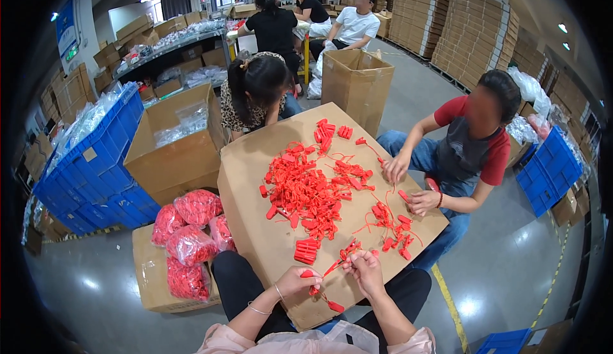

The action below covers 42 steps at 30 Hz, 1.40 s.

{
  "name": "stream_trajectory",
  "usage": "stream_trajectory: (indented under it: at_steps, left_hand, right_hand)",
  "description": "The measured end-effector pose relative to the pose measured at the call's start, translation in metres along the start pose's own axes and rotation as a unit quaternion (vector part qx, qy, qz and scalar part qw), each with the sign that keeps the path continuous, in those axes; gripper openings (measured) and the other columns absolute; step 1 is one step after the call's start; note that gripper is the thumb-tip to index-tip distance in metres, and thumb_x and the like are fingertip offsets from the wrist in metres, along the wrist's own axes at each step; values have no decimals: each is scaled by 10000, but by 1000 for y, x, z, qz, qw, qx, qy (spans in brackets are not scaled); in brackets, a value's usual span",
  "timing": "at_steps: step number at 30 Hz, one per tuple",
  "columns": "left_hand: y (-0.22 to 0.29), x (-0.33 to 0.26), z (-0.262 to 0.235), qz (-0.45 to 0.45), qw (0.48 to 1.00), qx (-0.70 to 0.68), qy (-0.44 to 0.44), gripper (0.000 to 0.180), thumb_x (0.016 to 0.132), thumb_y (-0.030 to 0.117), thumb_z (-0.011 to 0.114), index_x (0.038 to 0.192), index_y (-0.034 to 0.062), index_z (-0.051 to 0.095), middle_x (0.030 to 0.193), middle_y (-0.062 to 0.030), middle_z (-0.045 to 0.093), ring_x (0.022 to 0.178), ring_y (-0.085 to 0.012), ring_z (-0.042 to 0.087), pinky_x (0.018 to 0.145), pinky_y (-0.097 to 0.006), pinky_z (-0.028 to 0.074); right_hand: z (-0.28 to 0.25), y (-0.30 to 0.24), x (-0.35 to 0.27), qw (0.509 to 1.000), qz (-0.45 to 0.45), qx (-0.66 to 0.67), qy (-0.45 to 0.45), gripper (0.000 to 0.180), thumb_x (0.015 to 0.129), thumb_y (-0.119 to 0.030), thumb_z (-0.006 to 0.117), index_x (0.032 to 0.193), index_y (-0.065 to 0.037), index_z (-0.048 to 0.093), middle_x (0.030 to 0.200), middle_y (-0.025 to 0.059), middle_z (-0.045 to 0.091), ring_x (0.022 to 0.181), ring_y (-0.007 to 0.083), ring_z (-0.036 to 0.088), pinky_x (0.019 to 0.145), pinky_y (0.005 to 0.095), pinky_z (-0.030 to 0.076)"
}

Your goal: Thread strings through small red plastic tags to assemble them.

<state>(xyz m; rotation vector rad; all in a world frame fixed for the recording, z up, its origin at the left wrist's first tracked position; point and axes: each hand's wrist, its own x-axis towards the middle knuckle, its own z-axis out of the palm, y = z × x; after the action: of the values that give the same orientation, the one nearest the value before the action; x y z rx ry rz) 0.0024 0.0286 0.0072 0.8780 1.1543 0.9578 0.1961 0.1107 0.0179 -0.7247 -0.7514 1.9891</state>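
My left hand [295, 281] is closed in a pinch on a small red plastic piece with a cord, near the cardboard's front edge. More red pieces dangle below it, one [335, 306] hanging lowest. To its right, my right hand [366, 272] pinches a red cord, with a small red bunch [349, 250] at its fingertips. A stretch of red cord runs between both hands. Just beyond them lies a neat row of red pieces [306, 250]. Farther off, a big tangled heap of corded red pieces [303, 188] covers the middle of the cardboard tabletop [249, 207].
At right, a co-worker in a red-sleeved shirt [469, 137] handles red pieces beside a smaller pile [393, 226]. Another person [258, 89] bends at the far edge. Bags of red pieces [191, 245] sit on a carton at left, near an open box [172, 162] and blue crates [96, 156].
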Motion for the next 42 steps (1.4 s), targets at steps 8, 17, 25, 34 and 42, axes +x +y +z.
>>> stream_trajectory:
  at_steps: [8, 17, 25, 34, 42]
  left_hand:
    - [-4, 1, 1, -98, 979, -177, -35, 148, 859, 152, 539, 871, 17, 598, 650, -18, 589, 401, -20, 383, 359, -159, 282]
    - [-14, 1, 22, -105, 988, -99, -59, 155, 860, 196, 546, 860, 53, 605, 659, 3, 581, 445, -13, 409, 383, -142, 286]
    - [9, -12, 21, -50, 997, 8, -60, 200, 841, 246, 587, 851, 49, 617, 708, 14, 586, 519, -18, 432, 475, -151, 317]
    - [-19, 5, 5, -64, 892, -408, -183, 154, 891, 158, 486, 944, 37, 566, 713, 3, 560, 387, -6, 343, 368, -137, 269]
    - [-20, 3, 14, -68, 889, -452, 25, 163, 895, 188, 476, 866, 41, 540, 757, -17, 571, 380, -17, 345, 332, -155, 266]
  right_hand:
    - [-2, 5, -17, 828, -92, -537, -130, 120, 852, -59, 543, 941, 10, 584, 790, 40, 595, 675, 111, 576, 635, 207, 460]
    - [5, 5, -14, 947, 83, -264, -162, 111, 869, -44, 516, 961, 15, 538, 855, 81, 606, 792, 144, 623, 698, 242, 506]
    - [-3, 0, -11, 973, 161, -108, -126, 112, 869, -71, 524, 942, 9, 551, 865, 104, 608, 780, 186, 630, 685, 270, 513]
    - [-35, 75, -6, 972, 193, 91, -100, 167, 868, -102, 518, 985, 6, 567, 905, 80, 621, 854, 158, 594, 766, 292, 471]
    - [-3, 86, -16, 992, 39, -119, 30, 117, 861, -48, 522, 929, 14, 594, 883, 54, 607, 670, 115, 559, 631, 226, 449]
